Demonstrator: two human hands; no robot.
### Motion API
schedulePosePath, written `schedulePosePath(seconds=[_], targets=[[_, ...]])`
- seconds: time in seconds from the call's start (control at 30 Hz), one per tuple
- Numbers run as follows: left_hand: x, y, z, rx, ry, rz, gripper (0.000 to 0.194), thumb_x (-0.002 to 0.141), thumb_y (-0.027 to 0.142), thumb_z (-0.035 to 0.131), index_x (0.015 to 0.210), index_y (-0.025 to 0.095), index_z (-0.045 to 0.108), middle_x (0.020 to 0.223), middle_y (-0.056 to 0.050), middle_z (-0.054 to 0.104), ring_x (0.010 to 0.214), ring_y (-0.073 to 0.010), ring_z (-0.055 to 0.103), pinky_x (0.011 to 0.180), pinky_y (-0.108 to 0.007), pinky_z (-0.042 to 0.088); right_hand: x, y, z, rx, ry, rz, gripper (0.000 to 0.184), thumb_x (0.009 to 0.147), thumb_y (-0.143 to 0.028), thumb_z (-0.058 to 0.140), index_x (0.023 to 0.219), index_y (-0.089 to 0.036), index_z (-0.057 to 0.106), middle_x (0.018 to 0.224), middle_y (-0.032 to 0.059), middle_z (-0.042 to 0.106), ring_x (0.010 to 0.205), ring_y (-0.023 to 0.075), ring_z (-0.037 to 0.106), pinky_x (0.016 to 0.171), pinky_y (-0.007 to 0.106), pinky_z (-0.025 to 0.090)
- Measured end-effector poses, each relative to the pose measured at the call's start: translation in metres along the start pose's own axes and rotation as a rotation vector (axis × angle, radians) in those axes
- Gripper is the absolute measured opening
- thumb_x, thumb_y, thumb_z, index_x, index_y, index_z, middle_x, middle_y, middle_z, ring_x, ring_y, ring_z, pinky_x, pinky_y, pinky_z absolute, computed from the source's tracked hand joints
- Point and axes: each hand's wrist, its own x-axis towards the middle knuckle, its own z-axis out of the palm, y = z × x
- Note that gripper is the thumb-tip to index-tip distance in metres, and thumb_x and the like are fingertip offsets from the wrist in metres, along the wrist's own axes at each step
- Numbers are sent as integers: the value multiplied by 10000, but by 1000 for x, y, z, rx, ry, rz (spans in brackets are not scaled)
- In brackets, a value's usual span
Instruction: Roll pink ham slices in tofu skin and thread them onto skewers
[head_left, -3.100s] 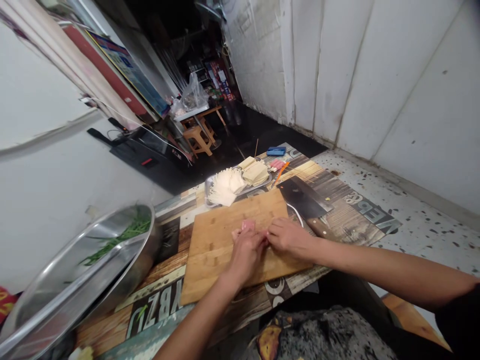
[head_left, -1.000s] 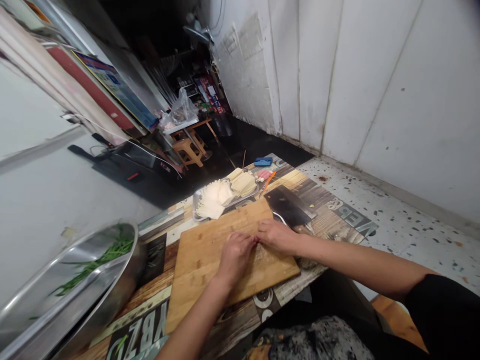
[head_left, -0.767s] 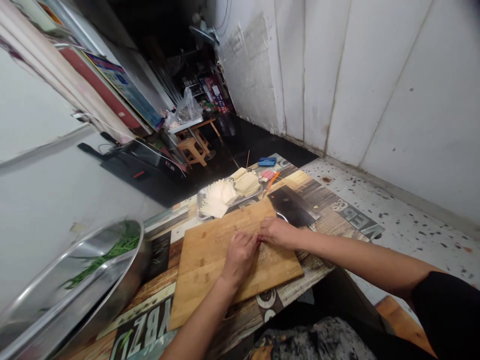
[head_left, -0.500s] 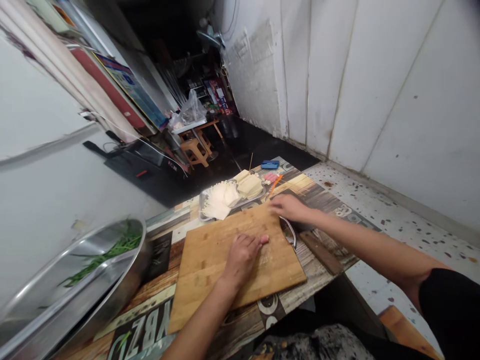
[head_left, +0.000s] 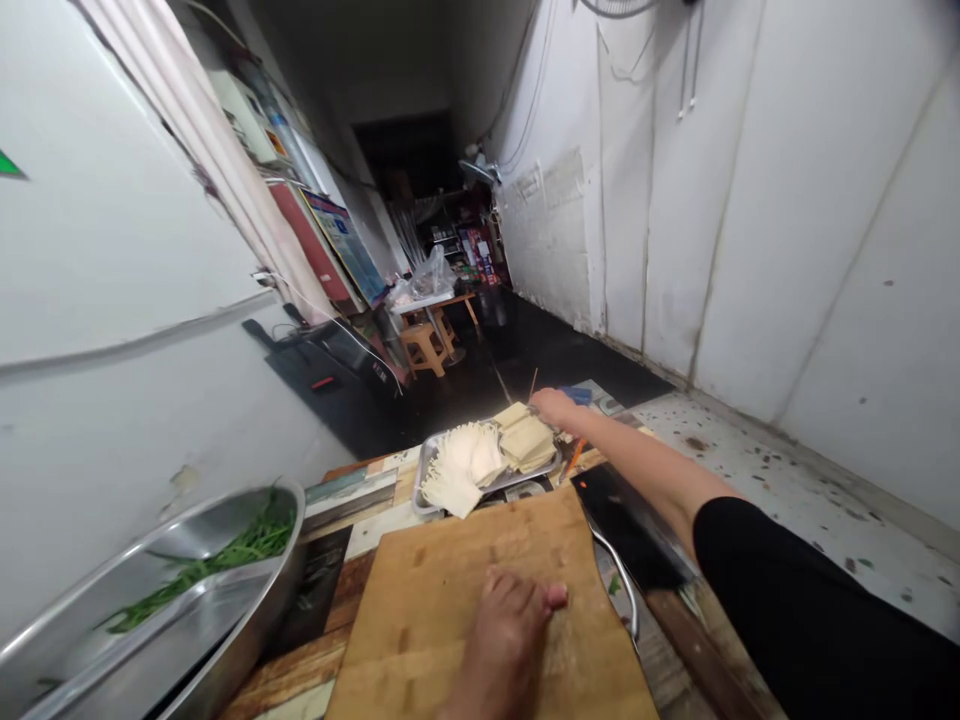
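Head camera view: a small pink roll [head_left: 556,596] sits on a wooden cutting board [head_left: 420,590] in the lower center of the frame, its rounded end showing past the fingertips of the person's left hand [head_left: 510,620]. The fingers are curled closely over the roll, holding it against the board. The right hand [head_left: 555,407], at the end of an outstretched arm in a black sleeve [head_left: 765,590], reaches to the far end of the table [head_left: 375,525], right of center; its fingers point away from the camera, and whether they grip anything cannot be told. A thin stick [head_left: 533,382] rises just beside them, and a blue object [head_left: 577,395] lies partly hidden behind the hand. Below the wrist is an orange item [head_left: 572,460]. Just beyond the board, a metal tray [head_left: 424,490] carries a fan of whitish strands and sheets [head_left: 461,460] and, to the right, stacked pale-yellow sheets [head_left: 529,440]. Along the board's right edge curves a metal handle [head_left: 626,580], next to a dark blade [head_left: 637,525] that runs partly under the forearm. At lower left, a large steel basin [head_left: 296,520] holds long green stalks [head_left: 225,560]. In the upper center background, a clear plastic bag [head_left: 435,270] rests on another table, with orange stools [head_left: 424,347] below.
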Motion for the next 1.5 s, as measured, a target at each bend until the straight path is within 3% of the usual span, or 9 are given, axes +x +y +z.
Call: schedulePosePath(seconds=[0.13,0.23,0.4,0.57,0.97,1.17,1.37,1.43,1.5], targets=[[-2,-11,15,103,123,73,223,946,194,373,828,177,562,686,-19,615,662,-180,566,800,-404,453,52,3,16,-67,-16,-2,439,803,-136,551,1241,-131,569,1326,155,516,1297,276,345,1011,377,319],[-5,-20,23,152,162,111,206,936,196,382,859,178,573,674,-27,619,641,-183,568,779,-408,472,68,9,17,-116,-34,-24,392,782,-128,573,1170,-94,618,1253,182,565,1269,274,371,1062,410,225],[-8,-22,27,161,140,116,156,911,175,425,887,186,579,686,-38,619,643,-185,562,786,-401,472,65,18,-12,-181,-131,-95,214,764,-191,606,918,-110,731,1003,148,685,980,217,581,887,295,360],[-4,-16,21,106,177,103,170,921,162,405,839,174,554,659,-18,599,622,-180,537,762,-387,442,39,17,-47,-187,-173,-125,204,745,-240,615,876,-168,754,897,81,715,811,176,620,655,235,378],[-7,0,4,-40,54,-25,159,914,124,418,845,182,548,762,-26,598,733,-185,510,810,-381,376,-59,19,-56,-141,134,108,337,915,-305,408,950,-201,726,997,70,698,906,190,615,688,234,396],[-11,2,6,-10,46,-54,162,921,141,432,836,174,566,779,-29,598,762,-181,503,788,-361,358,-108,17,-64,45,325,76,325,908,-232,417,1098,-186,677,1123,68,674,991,187,617,829,243,439],[-12,5,3,47,-90,-111,205,940,188,409,940,184,614,848,-47,623,813,-185,516,779,-357,357,-208,-43,-70,351,488,-96,344,894,-314,423,1072,-175,682,913,52,723,767,169,665,700,246,512],[-13,6,1,35,-108,-120,235,954,229,393,999,221,623,848,-37,629,845,-187,526,792,-359,356,-253,-74,-56,385,506,-112,360,912,-368,403,1038,-183,684,739,38,708,617,163,647,584,246,515],[-13,6,1,25,-126,-128,218,944,269,429,1007,230,634,856,-36,635,872,-190,534,807,-361,359,-297,-96,-25,393,556,-123,335,903,-392,445,1082,-216,666,787,41,718,639,180,669,569,252,539]])
